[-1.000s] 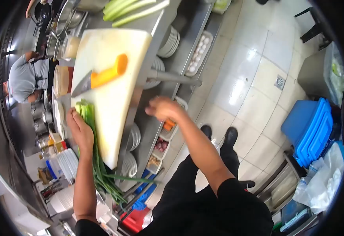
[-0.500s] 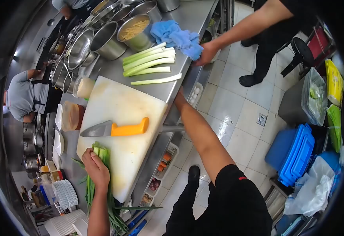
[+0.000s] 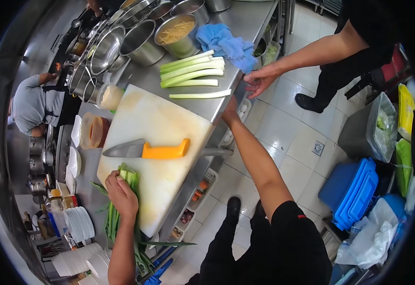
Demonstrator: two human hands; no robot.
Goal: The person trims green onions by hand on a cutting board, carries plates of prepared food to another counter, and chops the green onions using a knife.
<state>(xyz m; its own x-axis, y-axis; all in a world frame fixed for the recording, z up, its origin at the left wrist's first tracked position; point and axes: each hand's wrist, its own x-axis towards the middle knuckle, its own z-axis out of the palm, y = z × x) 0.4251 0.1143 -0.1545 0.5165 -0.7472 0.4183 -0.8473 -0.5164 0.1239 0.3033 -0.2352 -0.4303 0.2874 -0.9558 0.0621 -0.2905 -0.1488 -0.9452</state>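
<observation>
My left hand [image 3: 123, 195] is closed around a bundle of leek greens [image 3: 130, 176] at the near left corner of the white cutting board [image 3: 164, 116]. Long leaves trail from it toward my body. Beyond that hand, a knife with an orange handle [image 3: 167, 149] lies flat on the board, blade pointing left. My right hand [image 3: 229, 110] reaches in at the counter's edge beside the board; its fingers are hidden there. Several pale leek stalks [image 3: 193, 76] lie on the steel counter past the board.
Close to my right hand is another person's open hand [image 3: 263, 80]. A blue cloth [image 3: 226, 45], a pot of yellowish strips [image 3: 176, 31] and a tub of reddish sauce [image 3: 93, 130] stand on the counter. Below are egg trays [image 3: 241, 111]; at right, a blue bin [image 3: 349, 190].
The other person's hand has come away from the blue cloth toward my right hand, its fingers now spread. My left hand stays on the leek greens. The whole view has shifted slightly.
</observation>
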